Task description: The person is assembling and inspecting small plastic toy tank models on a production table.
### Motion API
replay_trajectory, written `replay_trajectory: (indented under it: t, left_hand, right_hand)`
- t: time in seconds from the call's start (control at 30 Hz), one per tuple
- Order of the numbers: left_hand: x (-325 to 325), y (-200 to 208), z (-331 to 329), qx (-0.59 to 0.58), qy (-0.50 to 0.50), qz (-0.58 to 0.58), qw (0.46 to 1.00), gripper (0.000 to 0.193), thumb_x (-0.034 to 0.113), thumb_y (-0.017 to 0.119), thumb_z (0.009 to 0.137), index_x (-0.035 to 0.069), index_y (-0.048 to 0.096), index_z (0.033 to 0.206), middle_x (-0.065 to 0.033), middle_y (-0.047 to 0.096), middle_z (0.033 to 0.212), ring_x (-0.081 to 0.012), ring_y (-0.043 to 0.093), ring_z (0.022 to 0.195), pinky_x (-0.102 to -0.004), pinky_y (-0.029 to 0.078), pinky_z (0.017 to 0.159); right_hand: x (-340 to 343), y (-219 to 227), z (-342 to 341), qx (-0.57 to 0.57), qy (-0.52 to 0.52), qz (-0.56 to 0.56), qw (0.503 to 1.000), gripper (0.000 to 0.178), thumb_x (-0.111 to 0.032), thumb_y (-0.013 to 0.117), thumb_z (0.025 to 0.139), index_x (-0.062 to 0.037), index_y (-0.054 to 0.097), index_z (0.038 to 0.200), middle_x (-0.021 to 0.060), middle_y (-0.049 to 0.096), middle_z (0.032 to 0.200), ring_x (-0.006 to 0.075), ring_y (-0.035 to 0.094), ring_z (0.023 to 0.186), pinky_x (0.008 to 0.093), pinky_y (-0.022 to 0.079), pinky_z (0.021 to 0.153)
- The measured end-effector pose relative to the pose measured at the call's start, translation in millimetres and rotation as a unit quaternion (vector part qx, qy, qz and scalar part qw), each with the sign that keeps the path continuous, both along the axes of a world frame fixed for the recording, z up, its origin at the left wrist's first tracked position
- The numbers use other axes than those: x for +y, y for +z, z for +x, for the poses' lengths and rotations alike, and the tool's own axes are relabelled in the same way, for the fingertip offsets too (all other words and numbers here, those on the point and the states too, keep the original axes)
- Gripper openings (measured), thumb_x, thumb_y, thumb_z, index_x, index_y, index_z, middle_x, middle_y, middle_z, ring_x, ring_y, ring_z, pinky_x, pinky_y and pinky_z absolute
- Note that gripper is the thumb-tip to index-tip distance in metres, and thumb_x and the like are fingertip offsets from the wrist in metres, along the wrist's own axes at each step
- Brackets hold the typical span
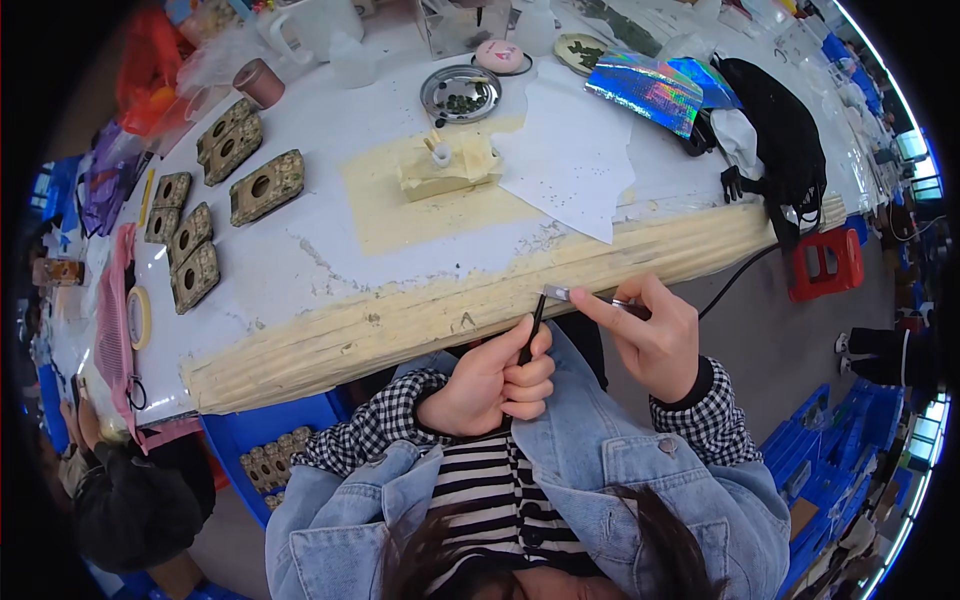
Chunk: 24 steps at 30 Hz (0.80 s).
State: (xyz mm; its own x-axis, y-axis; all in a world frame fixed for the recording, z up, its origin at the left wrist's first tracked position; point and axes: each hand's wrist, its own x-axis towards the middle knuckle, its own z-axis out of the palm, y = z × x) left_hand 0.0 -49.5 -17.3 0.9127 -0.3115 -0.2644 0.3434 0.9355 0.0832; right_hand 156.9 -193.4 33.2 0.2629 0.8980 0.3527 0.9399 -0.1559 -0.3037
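Note:
Near the table's front edge, my left hand (500,380) is closed around a slim black pointed tool (536,328), perhaps tweezers. Its tip points up and away from me. My right hand (645,335) pinches a small flat silver blade-like piece (557,292), with the index finger laid along it. More metal shows between the fingers, but I cannot make out its shape. The silver piece meets or nearly meets the black tip. Beyond them, a masking-tape-covered block (450,170) with a small white cup (440,154) on it sits on the white tabletop.
Several camouflage-patterned model hull parts (267,188) lie at the left. Behind the block stands a round metal dish (460,95) with small dark green bits. White paper (570,150), a holographic sheet (645,90) and a black bag (775,130) are to the right. Padded tape (400,345) lines the table edge.

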Motion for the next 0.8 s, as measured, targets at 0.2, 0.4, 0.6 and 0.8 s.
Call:
replay_trajectory:
  t: [0.2,0.4,0.6,0.8]
  left_hand:
    - [3,-2,1,-0.03,-0.026,0.002,0.999,0.036,0.048,0.023,0.098,0.016,0.039,0.092,0.0069,0.018,0.056,-0.0055,0.014,0.047,-0.0198,0.017,0.041]
    - [0,-1,1,-0.04,-0.027,0.025,0.999,0.038,0.048,0.023,0.098,0.015,0.042,0.092,0.007,0.018,0.056,-0.0055,0.013,0.046,-0.02,0.016,0.04]
    - [0,2,1,-0.029,-0.009,0.048,0.998,0.039,0.044,0.025,0.099,0.012,0.043,0.086,0.0038,0.027,0.062,-0.0059,0.02,0.049,-0.0187,0.02,0.04]
    - [-6,-2,5,-0.042,0.037,0.078,0.995,0.04,0.042,0.028,0.099,0.011,0.039,0.077,0.0022,0.032,0.069,-0.0061,0.024,0.052,-0.0178,0.02,0.04]
  right_hand:
    - [4,3,3,0.041,-0.066,0.029,0.997,0.05,0.002,0.062,0.066,-0.0212,0.067,0.111,0.0048,0.048,0.073,0.0189,0.052,0.055,0.0294,0.046,0.05]
    - [4,-1,-1,0.009,-0.027,0.011,1.0,0.05,0.001,0.062,0.066,-0.0213,0.066,0.111,0.0045,0.048,0.072,0.0184,0.051,0.055,0.0292,0.045,0.05]
    - [4,2,0,0.012,-0.027,0.033,0.999,0.05,0.0,0.062,0.066,-0.0215,0.066,0.111,0.0041,0.049,0.072,0.018,0.052,0.056,0.0293,0.045,0.05]
    - [4,1,1,0.003,-0.021,0.018,1.0,0.05,0.0,0.063,0.067,-0.0221,0.066,0.111,0.0042,0.05,0.073,0.0173,0.052,0.057,0.0289,0.045,0.05]
